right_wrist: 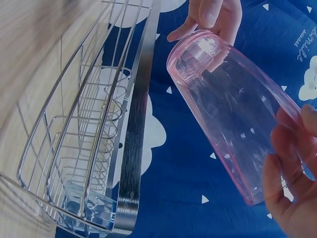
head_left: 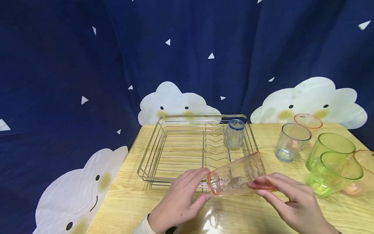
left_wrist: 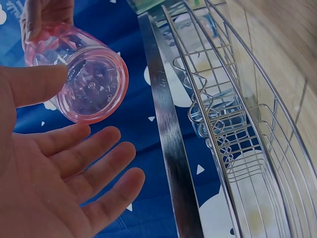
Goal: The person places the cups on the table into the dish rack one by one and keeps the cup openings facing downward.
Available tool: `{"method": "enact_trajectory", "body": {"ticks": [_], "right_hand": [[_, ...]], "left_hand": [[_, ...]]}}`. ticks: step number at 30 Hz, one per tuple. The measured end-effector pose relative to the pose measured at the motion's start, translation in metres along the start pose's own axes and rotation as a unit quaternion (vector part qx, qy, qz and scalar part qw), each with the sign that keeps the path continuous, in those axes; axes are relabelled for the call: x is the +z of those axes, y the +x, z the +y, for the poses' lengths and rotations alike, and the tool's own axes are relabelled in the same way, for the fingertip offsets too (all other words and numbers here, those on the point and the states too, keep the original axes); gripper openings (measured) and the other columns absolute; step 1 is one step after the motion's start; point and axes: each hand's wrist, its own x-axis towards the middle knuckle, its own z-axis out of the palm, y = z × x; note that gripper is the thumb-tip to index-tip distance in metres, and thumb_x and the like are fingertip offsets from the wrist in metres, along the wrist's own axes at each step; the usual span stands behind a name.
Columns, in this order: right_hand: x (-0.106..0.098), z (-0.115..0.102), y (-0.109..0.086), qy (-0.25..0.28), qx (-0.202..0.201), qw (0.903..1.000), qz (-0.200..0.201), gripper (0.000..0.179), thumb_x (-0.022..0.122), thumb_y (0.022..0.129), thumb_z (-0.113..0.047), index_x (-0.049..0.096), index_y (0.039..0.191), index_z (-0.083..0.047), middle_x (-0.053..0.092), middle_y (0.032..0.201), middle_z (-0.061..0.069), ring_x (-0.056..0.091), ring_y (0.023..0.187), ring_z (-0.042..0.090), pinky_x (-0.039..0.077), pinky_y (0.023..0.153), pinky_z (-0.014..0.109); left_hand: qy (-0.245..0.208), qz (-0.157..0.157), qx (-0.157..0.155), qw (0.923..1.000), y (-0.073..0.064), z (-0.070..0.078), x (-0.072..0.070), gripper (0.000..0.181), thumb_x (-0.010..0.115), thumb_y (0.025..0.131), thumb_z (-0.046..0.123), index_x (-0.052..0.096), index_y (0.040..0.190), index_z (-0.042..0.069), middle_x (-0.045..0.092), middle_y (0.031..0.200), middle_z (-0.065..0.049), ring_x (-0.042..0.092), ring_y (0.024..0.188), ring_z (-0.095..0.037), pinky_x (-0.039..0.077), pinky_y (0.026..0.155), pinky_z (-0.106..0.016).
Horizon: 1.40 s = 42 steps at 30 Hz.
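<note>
One pink tumbler [head_left: 235, 174] is held sideways above the bench [head_left: 117, 204], at five o'clock from the middle of the wire rack [head_left: 201, 116], its base toward nine. The right hand [head_left: 296, 198] pinches it at the mouth; the left hand [head_left: 181, 198] has fingers extended, thumb apart, beside the base, and whether it touches I cannot tell. I judge the tumbler light, stiff, rather slippery, perhaps breakable, so gripping mid-wall with the base supported seems safer.
</note>
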Motion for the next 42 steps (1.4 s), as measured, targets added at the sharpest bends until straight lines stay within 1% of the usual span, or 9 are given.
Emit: {"method": "enact_trajectory", "body": {"ticks": [7,13,19,22,25,28,32,37,42], "right_hand": [[0.003,0.001,-0.002,0.021,0.009,0.9997,-0.003,0.017,0.069,0.09,-0.002,0.069,0.101,0.011,0.077,0.102,0.007,0.072,0.1,0.003,0.054,0.086,0.01],[0.004,0.003,-0.003,0.059,0.004,0.9982,-0.003,0.017,0.068,0.089,0.003,0.068,0.102,0.014,0.076,0.104,0.01,0.072,0.102,0.006,0.055,0.084,0.012],[0.003,0.001,-0.01,0.042,0.045,0.9981,-0.001,0.019,0.07,0.086,0.005,0.069,0.104,0.01,0.077,0.103,0.005,0.072,0.099,0.004,0.054,0.081,0.01],[0.003,0.0,-0.013,0.055,0.062,0.9965,0.003,0.021,0.07,0.084,0.008,0.068,0.105,0.011,0.077,0.103,0.005,0.073,0.098,0.005,0.054,0.08,0.01],[0.002,-0.002,-0.015,0.042,0.085,0.9955,-0.001,0.026,0.071,0.08,0.012,0.068,0.106,0.009,0.077,0.102,0.003,0.073,0.097,0.004,0.055,0.079,0.01],[0.003,-0.001,-0.014,0.002,0.096,0.9953,-0.008,0.031,0.074,0.076,0.013,0.069,0.105,0.004,0.078,0.098,0.0,0.073,0.094,0.002,0.054,0.081,0.01],[0.003,0.001,-0.014,-0.029,0.098,0.9947,-0.013,0.033,0.078,0.074,0.011,0.07,0.104,0.0,0.077,0.094,-0.004,0.072,0.092,-0.001,0.052,0.084,0.008],[0.002,0.002,-0.015,-0.052,0.102,0.9932,-0.018,0.036,0.079,0.072,0.011,0.071,0.104,-0.003,0.075,0.095,-0.005,0.07,0.091,-0.004,0.052,0.081,0.008],[0.002,0.003,-0.015,-0.084,0.11,0.9902,-0.017,0.038,0.081,0.07,0.008,0.073,0.103,-0.007,0.074,0.093,-0.006,0.067,0.089,-0.006,0.052,0.079,0.007]], "left_hand": [[-0.001,-0.011,-0.011,0.9999,-0.001,0.001,0.0,0.066,0.063,0.093,0.043,0.044,0.148,0.012,0.053,0.149,-0.002,0.052,0.136,-0.017,0.046,0.112,-0.037],[-0.01,-0.029,-0.022,0.9993,0.0,0.002,-0.001,0.072,0.065,0.092,0.046,0.04,0.15,0.012,0.053,0.149,-0.003,0.052,0.135,-0.018,0.045,0.112,-0.039],[-0.008,-0.058,-0.035,0.9977,0.002,0.005,-0.001,0.082,0.069,0.087,0.054,0.034,0.152,0.017,0.06,0.14,0.003,0.059,0.127,-0.016,0.049,0.107,-0.04],[-0.008,-0.064,-0.036,0.9972,0.002,0.006,0.0,0.087,0.072,0.084,0.054,0.033,0.153,0.018,0.063,0.136,0.004,0.062,0.123,-0.015,0.05,0.105,-0.04],[-0.01,-0.055,-0.036,0.9978,0.001,0.007,0.0,0.086,0.073,0.083,0.052,0.035,0.152,0.018,0.063,0.136,0.003,0.062,0.122,-0.016,0.051,0.104,-0.04],[-0.015,-0.039,-0.031,0.9986,0.0,0.006,-0.002,0.084,0.074,0.083,0.049,0.037,0.151,0.017,0.062,0.137,0.002,0.062,0.124,-0.017,0.052,0.104,-0.041],[-0.03,-0.016,-0.019,0.9992,-0.001,0.003,-0.004,0.082,0.075,0.083,0.044,0.038,0.151,0.017,0.061,0.136,0.004,0.061,0.121,-0.014,0.053,0.101,-0.039],[-0.049,0.014,-0.001,0.9987,0.001,-0.001,-0.006,0.081,0.078,0.081,0.038,0.04,0.149,0.014,0.059,0.134,0.004,0.062,0.118,-0.012,0.055,0.097,-0.036],[-0.057,0.023,-0.001,0.9981,0.002,-0.001,-0.007,0.081,0.08,0.08,0.036,0.041,0.148,0.014,0.059,0.133,0.003,0.061,0.119,-0.012,0.056,0.096,-0.035]]}}
